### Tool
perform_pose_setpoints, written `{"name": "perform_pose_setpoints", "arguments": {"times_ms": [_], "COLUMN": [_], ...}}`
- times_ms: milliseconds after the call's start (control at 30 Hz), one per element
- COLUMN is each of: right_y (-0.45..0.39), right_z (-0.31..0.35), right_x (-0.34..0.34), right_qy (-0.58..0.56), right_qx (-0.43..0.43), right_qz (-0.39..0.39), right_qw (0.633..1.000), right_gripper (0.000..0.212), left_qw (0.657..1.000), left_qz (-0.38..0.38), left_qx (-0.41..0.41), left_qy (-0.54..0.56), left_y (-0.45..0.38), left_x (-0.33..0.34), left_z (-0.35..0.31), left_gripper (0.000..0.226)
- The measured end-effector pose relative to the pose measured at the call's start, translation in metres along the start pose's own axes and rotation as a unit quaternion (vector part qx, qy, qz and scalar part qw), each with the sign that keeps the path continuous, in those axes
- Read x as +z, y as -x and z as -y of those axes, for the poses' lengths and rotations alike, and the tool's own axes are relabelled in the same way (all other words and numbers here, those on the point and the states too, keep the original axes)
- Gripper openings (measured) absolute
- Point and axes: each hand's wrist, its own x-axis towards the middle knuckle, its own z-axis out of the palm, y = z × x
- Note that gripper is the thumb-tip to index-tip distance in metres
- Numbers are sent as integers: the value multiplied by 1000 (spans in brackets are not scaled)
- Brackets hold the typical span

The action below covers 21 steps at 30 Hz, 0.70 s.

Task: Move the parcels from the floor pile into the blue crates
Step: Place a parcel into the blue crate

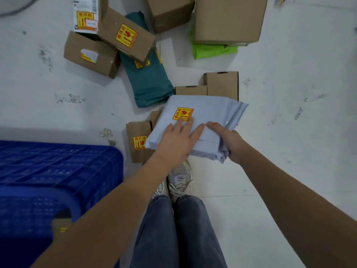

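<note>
A pale blue mailer parcel (202,113) with a yellow fragile sticker is held above the floor pile, in the middle of the view. My left hand (176,139) lies flat on its top with straight fingers. My right hand (226,141) grips its near right edge, fingers curled round the crumpled plastic. At the lower left stands a blue crate (58,165), with a small brown box (61,227) partly visible inside, behind my left forearm.
Brown cardboard boxes (127,35) lie scattered on the white floor, along with a teal mailer (146,80) and a green mailer (210,51). Small boxes (138,140) sit under and behind the held parcel. My feet stand just below it.
</note>
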Motion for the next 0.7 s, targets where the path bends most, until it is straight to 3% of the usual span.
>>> {"name": "perform_pose_setpoints", "arguments": {"times_ms": [67, 133, 267, 333, 400, 467, 700], "right_y": [13, 27, 44, 51, 58, 65, 89], "right_z": [17, 35, 49, 53, 58, 63, 65], "right_x": [-3, -10, -16, -7, 5, 13, 29], "right_qy": [10, 7, 76, 128, 146, 143, 100], "right_qx": [-52, -90, -159, -165, -165, -165, -186], "right_qz": [72, 101, 6, 18, 48, 66, 36], "right_qw": [996, 991, 984, 978, 974, 974, 977], "right_gripper": [58, 76, 72, 77, 75, 65, 20], "left_qw": [982, 915, 697, 587, 502, 464, 463], "left_qz": [-146, -239, -260, -236, -191, -163, -165], "left_qx": [-58, -169, -285, -290, -280, -275, -341], "left_qy": [101, 277, 605, 718, 796, 826, 801], "left_y": [13, 25, 44, 56, 66, 74, 90], "left_x": [-10, -26, -57, -71, -78, -85, -96], "left_z": [-2, 5, 28, 38, 44, 50, 57], "left_gripper": [71, 58, 34, 34, 40, 45, 26]}}
